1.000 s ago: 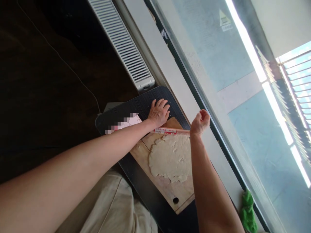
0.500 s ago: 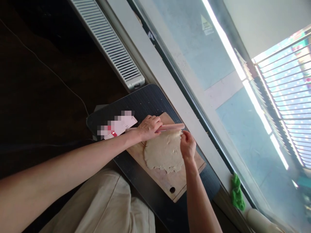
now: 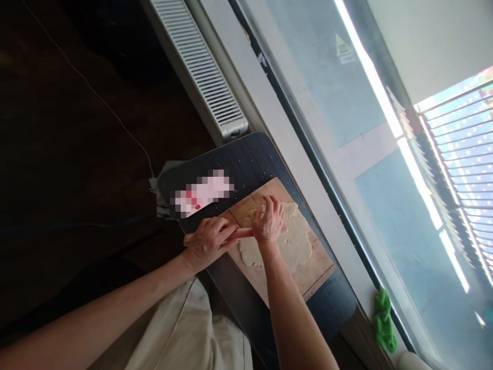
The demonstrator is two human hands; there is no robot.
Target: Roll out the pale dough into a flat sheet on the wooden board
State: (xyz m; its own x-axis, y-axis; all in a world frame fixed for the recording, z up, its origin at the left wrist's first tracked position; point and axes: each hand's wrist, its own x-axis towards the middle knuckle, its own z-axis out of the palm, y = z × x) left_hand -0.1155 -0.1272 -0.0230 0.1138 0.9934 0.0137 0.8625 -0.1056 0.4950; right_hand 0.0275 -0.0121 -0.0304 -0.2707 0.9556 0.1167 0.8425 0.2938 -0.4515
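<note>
A pale sheet of rolled dough (image 3: 296, 239) with ragged edges lies on a wooden cutting board (image 3: 322, 267). Across it rests a thin wooden rolling pin (image 3: 244, 233). My left hand (image 3: 210, 239) is wrapped round the pin's left part, beside the board's edge. Farther along the pin, my right hand (image 3: 268, 221) closes over it above the dough, its fingers curled over the far side. Part of the dough and most of the pin's right end are hidden under that hand.
The board sits on a small dark table (image 3: 246, 154). A pink and white packet (image 3: 210, 191), partly blurred, lies at its left. Beyond stand a white radiator (image 3: 202, 69) and a window frame. A green cloth (image 3: 384, 324) lies on the right, and a white cable (image 3: 115, 115) crosses the floor.
My right hand has left the dough's right edge and moved left onto the rolling pin. My left hand and the pin have come nearer to me. The camera view has shifted slightly.
</note>
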